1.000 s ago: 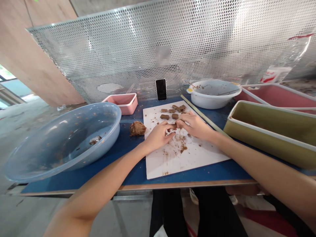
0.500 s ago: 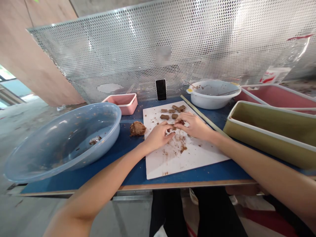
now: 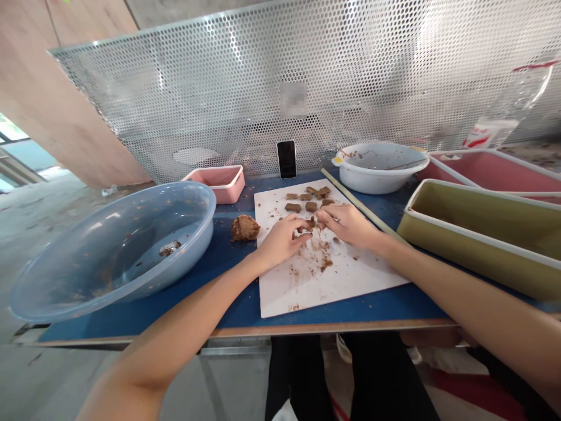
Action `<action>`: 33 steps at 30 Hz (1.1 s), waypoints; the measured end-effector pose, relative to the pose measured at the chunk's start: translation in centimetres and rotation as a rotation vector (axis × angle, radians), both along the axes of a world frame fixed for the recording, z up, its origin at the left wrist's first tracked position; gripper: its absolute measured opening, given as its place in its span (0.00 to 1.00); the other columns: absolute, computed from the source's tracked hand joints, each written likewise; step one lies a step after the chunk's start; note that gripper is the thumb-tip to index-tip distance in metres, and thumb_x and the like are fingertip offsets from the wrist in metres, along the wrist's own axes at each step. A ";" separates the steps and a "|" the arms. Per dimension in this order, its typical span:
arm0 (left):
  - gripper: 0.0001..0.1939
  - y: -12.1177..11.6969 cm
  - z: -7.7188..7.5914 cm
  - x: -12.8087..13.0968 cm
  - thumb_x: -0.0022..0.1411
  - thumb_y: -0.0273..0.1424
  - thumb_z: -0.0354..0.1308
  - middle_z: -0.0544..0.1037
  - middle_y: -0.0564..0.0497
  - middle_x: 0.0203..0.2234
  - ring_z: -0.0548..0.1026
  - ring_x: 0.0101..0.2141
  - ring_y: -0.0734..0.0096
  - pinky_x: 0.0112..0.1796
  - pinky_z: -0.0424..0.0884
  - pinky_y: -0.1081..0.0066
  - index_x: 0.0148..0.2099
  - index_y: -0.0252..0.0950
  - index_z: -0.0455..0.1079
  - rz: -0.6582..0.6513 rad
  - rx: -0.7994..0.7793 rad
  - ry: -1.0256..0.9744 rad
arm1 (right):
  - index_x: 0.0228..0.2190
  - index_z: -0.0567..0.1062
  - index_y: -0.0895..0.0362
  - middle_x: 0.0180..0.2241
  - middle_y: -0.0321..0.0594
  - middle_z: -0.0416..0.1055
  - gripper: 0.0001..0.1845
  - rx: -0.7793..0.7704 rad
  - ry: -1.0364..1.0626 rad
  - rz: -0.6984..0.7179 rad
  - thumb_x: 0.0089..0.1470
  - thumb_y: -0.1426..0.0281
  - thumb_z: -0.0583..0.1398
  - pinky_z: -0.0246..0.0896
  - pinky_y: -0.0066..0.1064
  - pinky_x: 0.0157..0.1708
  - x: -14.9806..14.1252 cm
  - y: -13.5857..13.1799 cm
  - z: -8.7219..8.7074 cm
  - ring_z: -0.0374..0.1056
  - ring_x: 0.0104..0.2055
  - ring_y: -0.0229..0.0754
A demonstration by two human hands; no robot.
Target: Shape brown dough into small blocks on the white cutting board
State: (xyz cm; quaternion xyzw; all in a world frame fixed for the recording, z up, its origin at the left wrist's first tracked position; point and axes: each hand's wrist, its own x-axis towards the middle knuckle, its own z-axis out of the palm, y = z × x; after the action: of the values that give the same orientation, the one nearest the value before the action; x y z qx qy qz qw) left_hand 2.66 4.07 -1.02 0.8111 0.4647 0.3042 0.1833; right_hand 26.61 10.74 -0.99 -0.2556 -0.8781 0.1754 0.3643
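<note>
Right hand [image 3: 347, 224] has eased back, uncovering a stubby brown clay-like piece [image 3: 326, 202] on the white rectangular board [image 3: 284, 286] — looks set down; left hand [image 3: 279, 241] curled narrow, right fingers bunched — can't tell if either grips clay.

Holds on a blue tabletop [image 3: 239, 304] a blue basin [image 3: 109, 228] at left, pink box [image 3: 230, 190] and phone [image 3: 287, 159] far, brown lump [image 3: 245, 228] beside a central white board [image 3: 298, 292], and, rightward, stick [image 3: 359, 206], white basin [image 3: 372, 182], green tub [image 3: 464, 248], pink tub [image 3: 504, 168].
</note>
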 end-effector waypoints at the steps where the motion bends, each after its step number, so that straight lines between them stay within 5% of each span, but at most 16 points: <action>1: 0.04 0.0 0.0 0.0 0.76 0.32 0.66 0.78 0.49 0.43 0.77 0.37 0.66 0.45 0.74 0.65 0.48 0.38 0.82 -0.002 -0.007 -0.002 | 0.30 0.73 0.51 0.26 0.37 0.76 0.33 -0.014 0.009 -0.002 0.82 0.46 0.49 0.65 0.40 0.36 0.0 0.0 0.1 0.72 0.30 0.44; 9: 0.11 0.4 -0.6 -0.4 0.73 0.22 0.62 0.78 0.46 0.48 0.79 0.41 0.66 0.45 0.75 0.66 0.49 0.39 0.85 0.010 0.011 -0.071 | 0.38 0.73 0.50 0.35 0.41 0.75 0.18 0.026 0.058 0.043 0.79 0.53 0.58 0.68 0.43 0.39 -0.1 -0.2 0.5 0.73 0.36 0.48; 14: 0.04 0.8 -0.4 -0.3 0.69 0.25 0.67 0.81 0.46 0.43 0.80 0.44 0.63 0.43 0.75 0.68 0.43 0.36 0.83 0.039 -0.075 -0.252 | 0.42 0.78 0.50 0.35 0.39 0.75 0.12 0.121 0.069 0.078 0.73 0.56 0.67 0.69 0.45 0.44 -0.3 -0.3 0.5 0.71 0.37 0.48; 20: 0.12 0.2 0.3 0.3 0.66 0.23 0.56 0.75 0.54 0.24 0.67 0.22 0.73 0.27 0.62 0.72 0.44 0.37 0.80 0.140 -0.446 -0.495 | 0.40 0.81 0.50 0.32 0.37 0.74 0.16 0.193 0.108 0.065 0.73 0.51 0.68 0.68 0.46 0.46 -0.2 -0.1 0.3 0.72 0.36 0.47; 27: 0.14 -0.1 1.1 0.5 0.68 0.40 0.65 0.70 0.55 0.20 0.64 0.20 0.74 0.23 0.51 0.72 0.48 0.37 0.82 0.111 -0.603 -0.687 | 0.40 0.83 0.50 0.33 0.38 0.77 0.16 0.221 0.098 0.056 0.73 0.51 0.68 0.68 0.47 0.46 0.0 -0.4 0.5 0.72 0.35 0.47; 33: 0.25 -0.2 1.5 0.5 0.60 0.52 0.78 0.68 0.56 0.20 0.62 0.21 0.76 0.24 0.48 0.72 0.46 0.38 0.84 0.047 -0.663 -0.706 | 0.41 0.84 0.50 0.34 0.39 0.79 0.15 0.253 0.091 0.079 0.73 0.53 0.68 0.69 0.50 0.47 0.1 -0.4 0.6 0.73 0.36 0.48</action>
State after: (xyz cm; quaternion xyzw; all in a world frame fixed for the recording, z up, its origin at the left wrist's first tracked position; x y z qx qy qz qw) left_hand 3.17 3.84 0.51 0.5454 0.4644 0.4003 0.5715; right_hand 26.71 10.37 -0.40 -0.1649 -0.8850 0.0891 0.4261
